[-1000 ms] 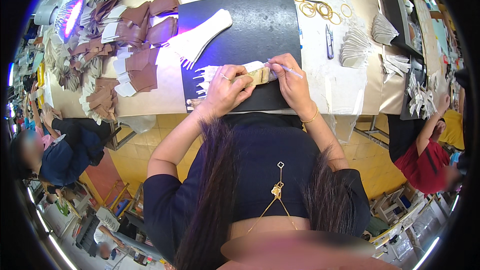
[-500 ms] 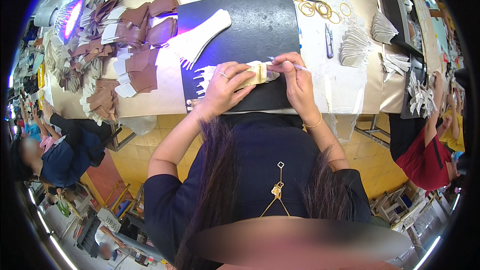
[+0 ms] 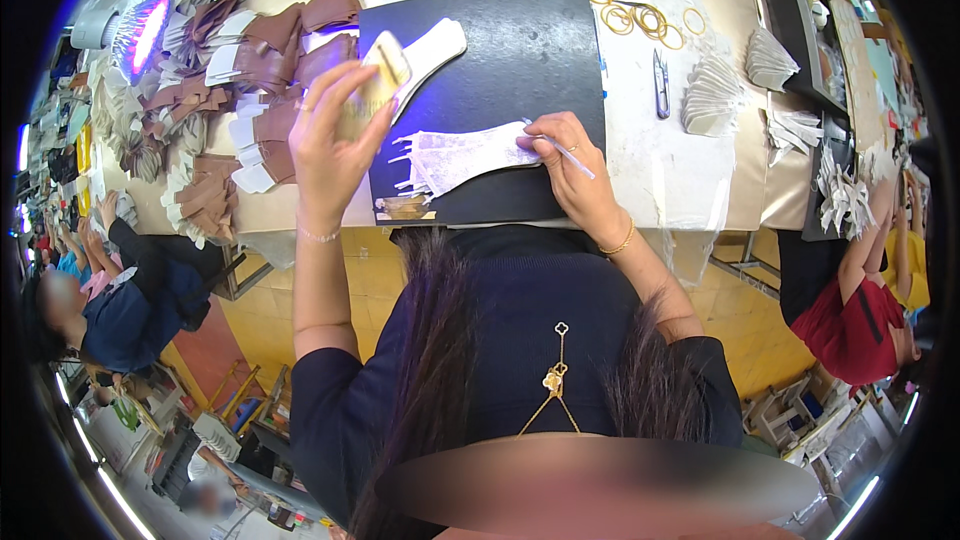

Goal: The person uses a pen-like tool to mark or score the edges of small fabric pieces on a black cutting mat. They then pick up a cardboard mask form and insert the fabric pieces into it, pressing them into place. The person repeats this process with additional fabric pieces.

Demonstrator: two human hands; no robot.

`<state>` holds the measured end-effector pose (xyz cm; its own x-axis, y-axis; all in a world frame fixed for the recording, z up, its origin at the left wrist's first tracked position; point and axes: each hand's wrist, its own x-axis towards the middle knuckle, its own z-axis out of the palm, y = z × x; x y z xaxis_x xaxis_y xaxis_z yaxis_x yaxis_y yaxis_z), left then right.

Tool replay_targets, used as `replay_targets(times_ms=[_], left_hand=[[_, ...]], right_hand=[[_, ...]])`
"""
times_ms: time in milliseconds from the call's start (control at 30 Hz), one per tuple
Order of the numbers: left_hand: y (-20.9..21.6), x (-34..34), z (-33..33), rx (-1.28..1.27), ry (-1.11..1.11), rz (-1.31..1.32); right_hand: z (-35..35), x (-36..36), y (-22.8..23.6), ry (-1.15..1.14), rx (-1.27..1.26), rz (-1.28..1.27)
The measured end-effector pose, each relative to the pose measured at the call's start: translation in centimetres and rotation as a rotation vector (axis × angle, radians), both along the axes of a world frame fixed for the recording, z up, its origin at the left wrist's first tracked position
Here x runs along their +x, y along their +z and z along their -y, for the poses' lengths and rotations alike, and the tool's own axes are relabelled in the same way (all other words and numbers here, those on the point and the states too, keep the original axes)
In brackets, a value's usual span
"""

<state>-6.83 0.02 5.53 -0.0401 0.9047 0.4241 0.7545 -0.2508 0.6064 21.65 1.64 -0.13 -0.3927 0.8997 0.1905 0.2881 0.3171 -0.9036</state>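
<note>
My left hand (image 3: 335,140) is raised over the left edge of the black board (image 3: 520,50). Its fingers grip a small yellowish, card-like plate (image 3: 390,60), blurred by motion. A whitish hand-shaped material piece (image 3: 465,158) with narrow finger strips lies flat on the board, strips toward the left. At its right end sits my right hand (image 3: 580,180), fingertips on or just over the edge. A slim whitish pen-like stick (image 3: 572,156) is held in those fingers. Partly behind the plate, a second white piece (image 3: 440,42) rests farther back on the board.
Stacks of brown and white cut pieces (image 3: 275,130) cover the left side beside a lit lamp (image 3: 140,35). To the right lie yellow rubber bands (image 3: 645,18), thread snips (image 3: 661,85) and a fanned pale stack (image 3: 710,95). Other people work on both sides.
My left hand has lifted the yellowish plate off the near piece and carried it up and left, uncovering the piece. My right hand has moved slightly down and left, onto the piece's right end.
</note>
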Motion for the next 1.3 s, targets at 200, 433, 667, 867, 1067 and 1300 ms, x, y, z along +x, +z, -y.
replay_targets(times_ms=[200,433,667,867,1067,1300], left_hand=[[-3.9,0.9,-5.0,-0.207,0.013,-0.279],[-5.7,6.4,0.6,-0.220,-0.357,-0.064],[-6.8,9.0,2.1,-0.099,-0.379,-0.185],[-7.1,8.9,2.2,-0.084,-0.374,-0.203],[-7.2,9.0,2.2,-0.070,-0.373,-0.217],[-7.2,9.1,2.1,-0.052,-0.379,-0.258]], right_hand=[[-0.1,0.8,0.2,-0.040,0.062,0.030],[-0.5,1.7,0.0,-0.175,-0.064,-0.120],[-1.0,1.4,0.3,-0.136,-0.052,-0.153],[-0.6,1.7,-0.1,-0.162,-0.073,-0.156],[-0.3,1.8,-0.3,-0.178,-0.091,-0.145],[-0.7,1.9,0.0,-0.180,-0.071,-0.060]])
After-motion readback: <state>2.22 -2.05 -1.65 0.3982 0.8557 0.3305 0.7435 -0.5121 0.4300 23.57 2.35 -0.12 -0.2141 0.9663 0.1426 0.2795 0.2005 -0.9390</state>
